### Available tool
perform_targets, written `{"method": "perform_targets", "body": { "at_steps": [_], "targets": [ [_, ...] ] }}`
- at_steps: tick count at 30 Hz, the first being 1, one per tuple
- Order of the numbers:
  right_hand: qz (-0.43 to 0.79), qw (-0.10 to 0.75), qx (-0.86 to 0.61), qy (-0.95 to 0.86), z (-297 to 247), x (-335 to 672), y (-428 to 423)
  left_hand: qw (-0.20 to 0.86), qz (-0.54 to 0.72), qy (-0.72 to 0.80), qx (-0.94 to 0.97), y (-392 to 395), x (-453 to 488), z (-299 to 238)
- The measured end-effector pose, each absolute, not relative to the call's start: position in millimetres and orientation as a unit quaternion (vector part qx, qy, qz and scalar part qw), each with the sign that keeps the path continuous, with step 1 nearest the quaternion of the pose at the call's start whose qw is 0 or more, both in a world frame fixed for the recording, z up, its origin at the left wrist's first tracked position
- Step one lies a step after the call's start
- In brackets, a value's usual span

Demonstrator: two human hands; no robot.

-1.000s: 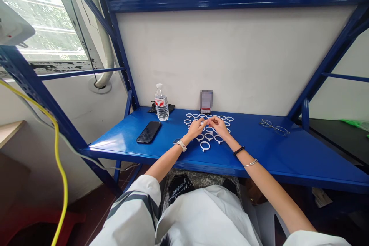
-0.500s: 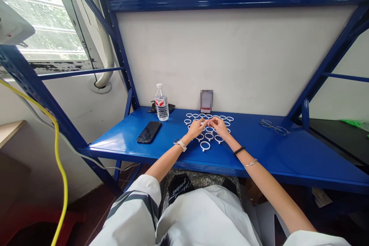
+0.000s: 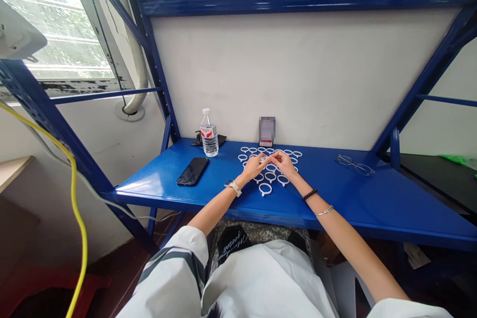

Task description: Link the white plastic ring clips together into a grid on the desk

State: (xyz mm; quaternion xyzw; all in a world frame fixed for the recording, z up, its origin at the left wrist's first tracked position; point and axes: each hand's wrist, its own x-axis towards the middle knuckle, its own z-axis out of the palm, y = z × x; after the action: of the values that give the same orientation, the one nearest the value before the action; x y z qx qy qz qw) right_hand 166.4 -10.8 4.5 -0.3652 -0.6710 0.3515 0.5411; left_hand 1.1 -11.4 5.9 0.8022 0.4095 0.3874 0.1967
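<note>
Several white plastic rings (image 3: 265, 189) lie in rows on the blue metal shelf (image 3: 156, 179), near its middle. My left hand (image 3: 254, 166) and my right hand (image 3: 283, 163) meet above the rings, fingertips almost touching. Both pinch at one small white ring (image 3: 269, 160) held between them. The left wrist wears a white watch. On the right wrist are a dark bead bracelet and a thin bangle.
A black phone (image 3: 192, 170) lies left of the rings, with a water bottle (image 3: 209, 133) behind it. A small card (image 3: 267, 130) leans on the wall. Eyeglasses (image 3: 354, 164) rest at the right. Blue rack struts rise at both sides.
</note>
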Motion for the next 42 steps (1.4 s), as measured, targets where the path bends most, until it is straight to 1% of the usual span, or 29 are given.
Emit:
{"method": "perform_targets", "body": {
  "at_steps": [27, 42],
  "targets": [
    [0.342, 0.54, -0.365, -0.677, 3.7, 165.6, -10.8, 0.196, 0.394, 0.408, 0.8, -10.9, 0.1, 5.6],
    [0.384, 0.54, -0.344, -0.665, 6.1, 164.6, -13.9, 0.203, 0.419, 0.402, 0.788, -11.9, -0.3, 5.0]
  ]
}}
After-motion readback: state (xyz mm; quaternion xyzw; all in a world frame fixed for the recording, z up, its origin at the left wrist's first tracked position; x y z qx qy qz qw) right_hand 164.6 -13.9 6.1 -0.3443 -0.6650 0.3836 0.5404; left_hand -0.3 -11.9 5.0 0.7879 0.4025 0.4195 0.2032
